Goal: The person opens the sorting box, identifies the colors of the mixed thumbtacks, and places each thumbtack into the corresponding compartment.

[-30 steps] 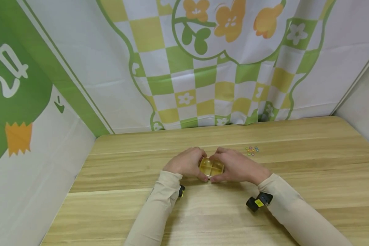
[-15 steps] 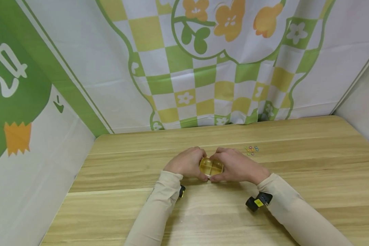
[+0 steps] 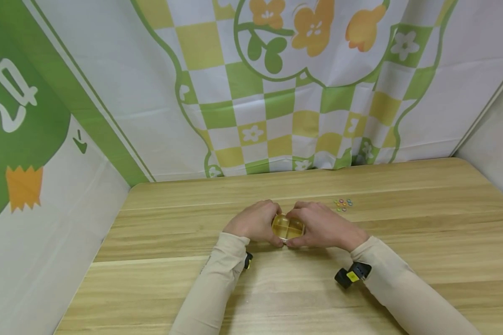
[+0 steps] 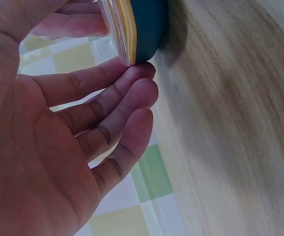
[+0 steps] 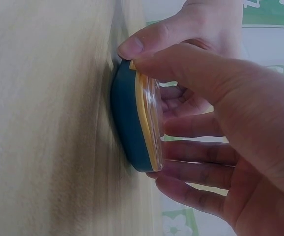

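Observation:
A small pill box (image 3: 288,227) with yellow compartments under a clear lid lies between both hands near the middle of the table. Its teal base (image 5: 128,118) and yellow rim show in the right wrist view. The left hand (image 3: 254,222) grips its left side, fingertips at the far edge and thumb at the near edge. From the right, the right hand (image 3: 323,225) holds it likewise, its thumb beside the left thumb at the front. In the left wrist view, the fingertips touch the pill box's teal side (image 4: 149,32). Whether its base touches the table is unclear.
Several tiny coloured ring-like pieces (image 3: 343,204) lie on the wooden table (image 3: 159,232), beyond and right of the right hand. A checked, flower-printed curtain (image 3: 276,111) hangs along the table's back edge. Another printed cloth (image 3: 88,223) hangs at the left.

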`<state>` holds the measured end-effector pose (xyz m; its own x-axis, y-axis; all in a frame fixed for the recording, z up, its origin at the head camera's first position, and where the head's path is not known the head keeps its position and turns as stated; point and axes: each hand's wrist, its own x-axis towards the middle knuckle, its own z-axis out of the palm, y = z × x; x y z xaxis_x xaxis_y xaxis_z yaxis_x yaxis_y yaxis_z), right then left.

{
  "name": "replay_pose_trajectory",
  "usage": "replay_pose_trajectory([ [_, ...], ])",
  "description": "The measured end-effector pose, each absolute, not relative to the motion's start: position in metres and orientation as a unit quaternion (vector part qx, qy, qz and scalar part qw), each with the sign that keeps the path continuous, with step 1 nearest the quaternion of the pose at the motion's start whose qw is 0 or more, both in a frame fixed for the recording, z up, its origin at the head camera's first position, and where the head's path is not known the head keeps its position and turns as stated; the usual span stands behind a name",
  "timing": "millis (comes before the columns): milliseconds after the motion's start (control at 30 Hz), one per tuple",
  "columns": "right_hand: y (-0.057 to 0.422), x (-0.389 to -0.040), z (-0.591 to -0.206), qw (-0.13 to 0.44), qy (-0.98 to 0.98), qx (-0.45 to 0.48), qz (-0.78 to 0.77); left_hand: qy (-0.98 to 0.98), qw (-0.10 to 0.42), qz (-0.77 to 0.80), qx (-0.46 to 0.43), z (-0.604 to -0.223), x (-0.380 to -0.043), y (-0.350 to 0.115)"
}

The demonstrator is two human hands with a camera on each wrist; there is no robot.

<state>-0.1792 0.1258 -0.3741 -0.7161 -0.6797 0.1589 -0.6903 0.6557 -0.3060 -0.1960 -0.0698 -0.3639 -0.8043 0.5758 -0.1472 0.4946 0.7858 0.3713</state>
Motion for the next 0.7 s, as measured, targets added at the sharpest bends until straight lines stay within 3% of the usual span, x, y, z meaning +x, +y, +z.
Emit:
replay_pose_trajectory([
  [700,0.1276,-0.1811,-0.3732,-0.003,-0.91,0.367,0.193,0.933,0.134,0.175,0.284,-0.3649,-0.1973,-0.0704],
])
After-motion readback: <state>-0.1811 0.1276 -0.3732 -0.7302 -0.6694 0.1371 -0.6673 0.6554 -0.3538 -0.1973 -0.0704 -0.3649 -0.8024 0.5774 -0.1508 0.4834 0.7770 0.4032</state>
